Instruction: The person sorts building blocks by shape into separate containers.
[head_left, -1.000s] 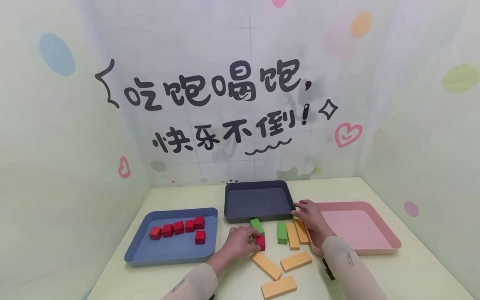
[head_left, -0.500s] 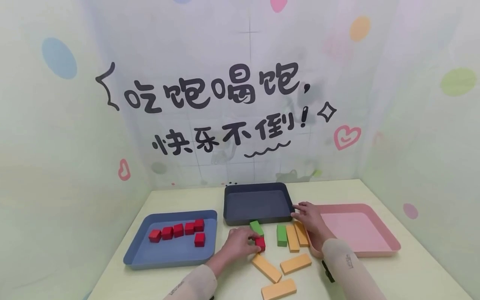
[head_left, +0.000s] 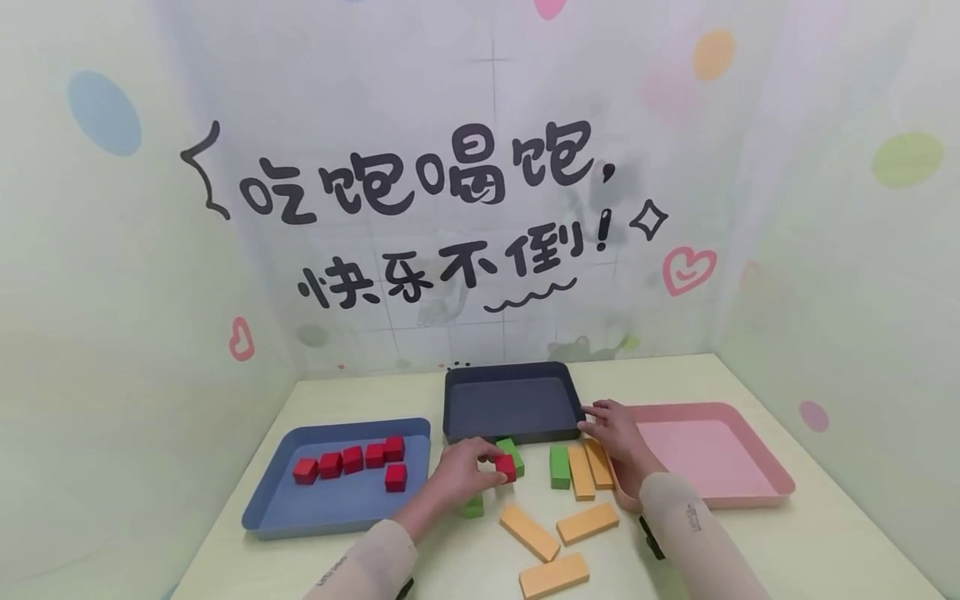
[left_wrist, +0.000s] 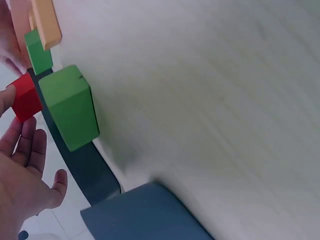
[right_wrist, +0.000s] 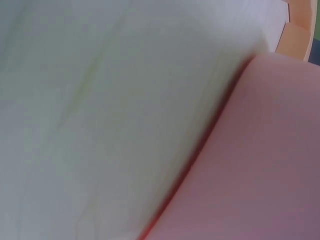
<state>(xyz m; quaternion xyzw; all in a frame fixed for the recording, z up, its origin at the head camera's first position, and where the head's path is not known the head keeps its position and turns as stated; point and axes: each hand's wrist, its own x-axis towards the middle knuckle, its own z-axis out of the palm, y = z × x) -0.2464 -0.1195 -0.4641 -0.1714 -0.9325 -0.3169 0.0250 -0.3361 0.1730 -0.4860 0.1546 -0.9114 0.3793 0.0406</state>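
Observation:
My left hand (head_left: 459,468) pinches a red cube (head_left: 506,468) between thumb and fingertips. In the left wrist view the cube (left_wrist: 26,97) is gripped at the left edge, near a green block (left_wrist: 70,107). Behind the held cube in the head view lies another green block (head_left: 513,454), partly hidden. A third green block (head_left: 472,507) shows below my left hand. My right hand (head_left: 618,433) holds nothing; its relaxed fingers are at the right side of the dark tray (head_left: 512,437), beside the pink tray (head_left: 705,503). Whether they touch the dark tray I cannot tell.
A blue tray (head_left: 330,512) on the left contains several red cubes (head_left: 352,460). Several orange blocks (head_left: 553,575) lie across the table's front and middle, two of them beside an upright-looking green block (head_left: 560,467) near my right hand. A printed wall stands behind.
My left hand has lifted the red cube and shifted it slightly up and left. A green block now shows below that hand. My right hand has stayed in place.

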